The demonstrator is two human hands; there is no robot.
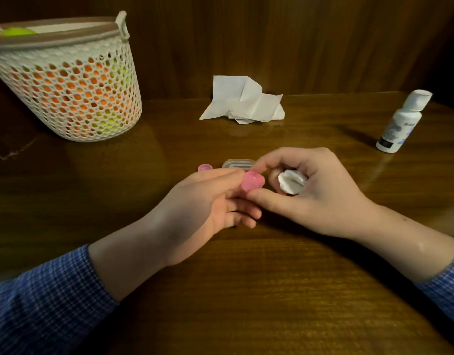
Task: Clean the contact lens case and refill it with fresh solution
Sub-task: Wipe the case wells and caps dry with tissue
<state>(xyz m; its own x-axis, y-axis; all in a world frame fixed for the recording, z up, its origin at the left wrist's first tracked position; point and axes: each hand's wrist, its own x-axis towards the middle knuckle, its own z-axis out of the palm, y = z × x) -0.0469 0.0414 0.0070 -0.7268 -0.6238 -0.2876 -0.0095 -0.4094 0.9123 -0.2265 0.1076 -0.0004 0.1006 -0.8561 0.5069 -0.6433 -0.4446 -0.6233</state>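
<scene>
Nearest: left hand point(210, 201) and right hand point(310, 190) over the desk point(246, 290), fingertips meeting. Pink cap point(252, 181) pinched between left fingers and right thumb and forefinger. Wad point(292, 181) of white tissue gripped in curled right fingers. Just behind: second pink cap point(205, 167) and clear lens case point(238, 163) on the desk, side by side, partly hidden by the hands. Farther: crumpled tissue point(244, 101) centre, white bottle point(402, 121) upright at right, mesh basket point(67, 80) at left.
</scene>
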